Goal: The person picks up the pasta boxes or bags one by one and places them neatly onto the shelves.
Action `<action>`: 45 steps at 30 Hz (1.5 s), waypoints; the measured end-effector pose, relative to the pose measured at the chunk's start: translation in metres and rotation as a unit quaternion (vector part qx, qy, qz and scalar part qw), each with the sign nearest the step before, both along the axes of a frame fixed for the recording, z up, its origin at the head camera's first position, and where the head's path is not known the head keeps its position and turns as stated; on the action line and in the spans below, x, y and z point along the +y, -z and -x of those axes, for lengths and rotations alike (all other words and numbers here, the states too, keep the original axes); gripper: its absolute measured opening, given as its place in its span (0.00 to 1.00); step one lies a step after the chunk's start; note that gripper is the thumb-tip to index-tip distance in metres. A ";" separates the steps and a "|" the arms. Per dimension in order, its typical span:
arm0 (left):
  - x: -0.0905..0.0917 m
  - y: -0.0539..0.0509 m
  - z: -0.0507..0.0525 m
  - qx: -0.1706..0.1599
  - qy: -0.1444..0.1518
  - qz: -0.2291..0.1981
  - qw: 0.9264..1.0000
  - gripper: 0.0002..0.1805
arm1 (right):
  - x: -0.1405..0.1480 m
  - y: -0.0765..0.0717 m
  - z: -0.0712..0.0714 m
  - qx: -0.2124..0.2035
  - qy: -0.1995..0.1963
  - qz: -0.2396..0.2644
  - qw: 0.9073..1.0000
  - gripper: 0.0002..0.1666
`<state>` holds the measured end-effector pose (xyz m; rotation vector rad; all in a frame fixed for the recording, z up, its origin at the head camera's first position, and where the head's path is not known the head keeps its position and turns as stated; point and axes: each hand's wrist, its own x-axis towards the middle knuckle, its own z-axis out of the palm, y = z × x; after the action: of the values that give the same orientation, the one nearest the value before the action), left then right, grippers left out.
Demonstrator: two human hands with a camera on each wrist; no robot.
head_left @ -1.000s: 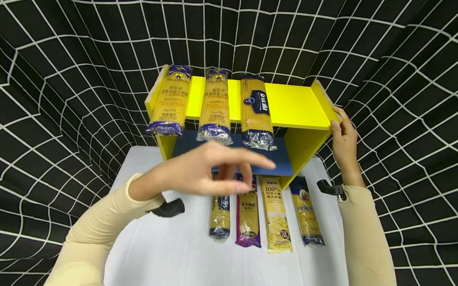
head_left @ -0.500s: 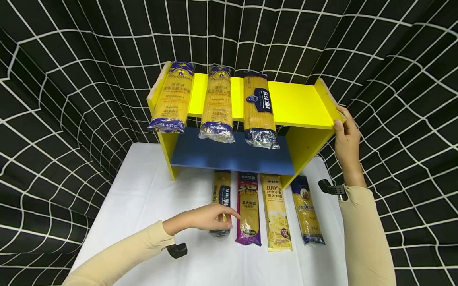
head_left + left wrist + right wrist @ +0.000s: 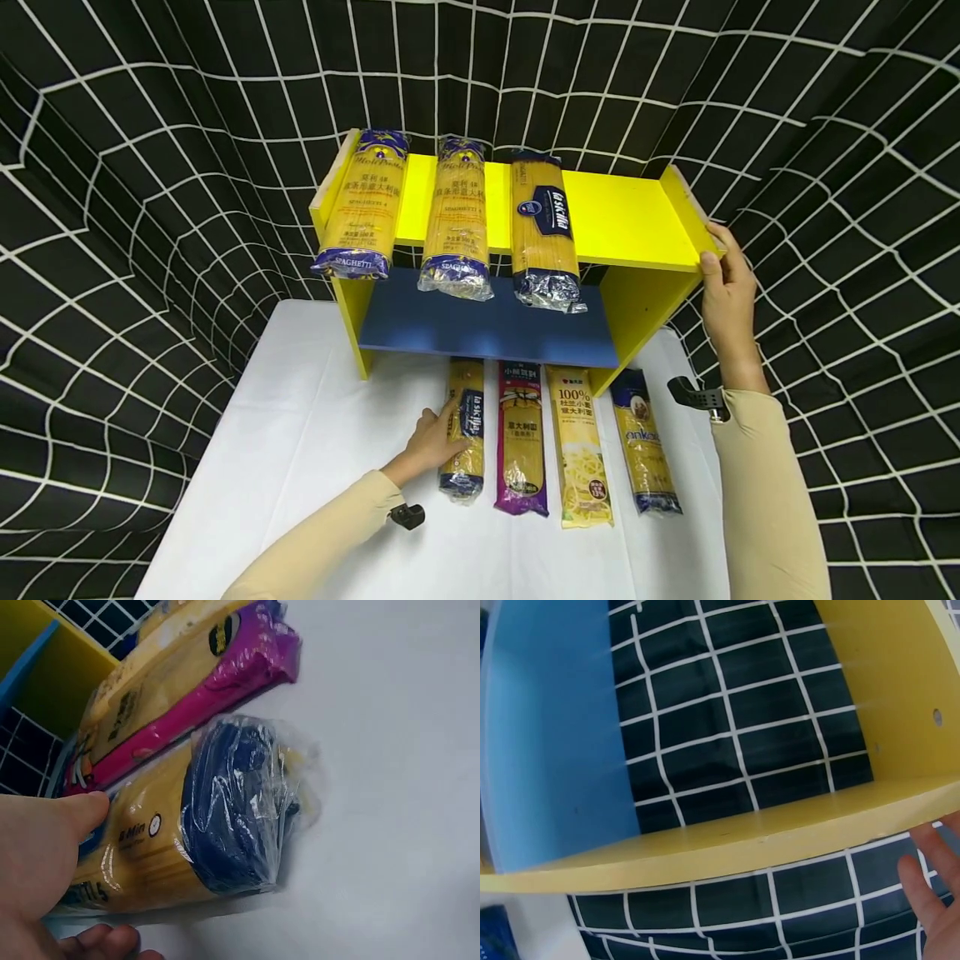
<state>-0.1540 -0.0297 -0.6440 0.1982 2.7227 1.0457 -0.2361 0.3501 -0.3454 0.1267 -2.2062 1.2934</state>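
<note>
Spaghetti pack (image 3: 472,462) with navy la sicilia lettering lies flat on the white cloth (image 3: 322,467), leftmost of four in a row, its far end close by the near edge of the blue board (image 3: 480,321). The person's left hand (image 3: 429,440) grips it from the left — thumb laid across the top, fingers curled along the left side — while the clear-wrapped near end sticks out beyond the hand. How firm that hold is, I cannot tell. Just to its right lies a purple-edged noodle pack (image 3: 522,442), then a pale yellow pack (image 3: 581,454) marked 100%, and, past the right foot of the yellow shelf unit (image 3: 622,217), a navy-ended pack (image 3: 643,442) whose label begins "anka". The right hand (image 3: 729,292) holds the unit's right side board at its near upper corner, thumb on the near edge and fingers along the outside. Three more packs rest on the top shelf: a left Moli spaghetti pack (image 3: 363,204), a middle Moli spaghetti pack (image 3: 457,208) and an upper la sicilia pack (image 3: 542,221), their near ends overhanging its edge. Black white-gridded fabric (image 3: 600,75) hangs behind.
</note>
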 end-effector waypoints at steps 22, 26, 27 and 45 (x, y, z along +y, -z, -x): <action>0.012 -0.019 0.024 -0.057 -0.016 -0.055 0.997 0.59 | 0.002 -0.002 -0.002 -0.005 -0.004 0.001 1.000 0.24; 0.013 -0.020 0.027 -0.063 -0.009 -0.071 0.995 0.61 | 0.002 -0.002 -0.001 -0.003 -0.004 0.002 1.000 0.24; 0.014 -0.020 0.028 -0.065 -0.006 -0.069 0.996 0.61 | 0.002 -0.001 0.000 -0.002 -0.004 0.002 1.000 0.24; 0.008 -0.013 0.039 -0.065 0.109 -0.043 0.991 0.58 | 0.001 -0.001 -0.002 0.003 -0.007 0.002 1.000 0.24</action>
<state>-0.1926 -0.0221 -0.6313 0.4157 2.4760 1.0717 -0.2340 0.3508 -0.3444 0.1450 -2.2025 1.3031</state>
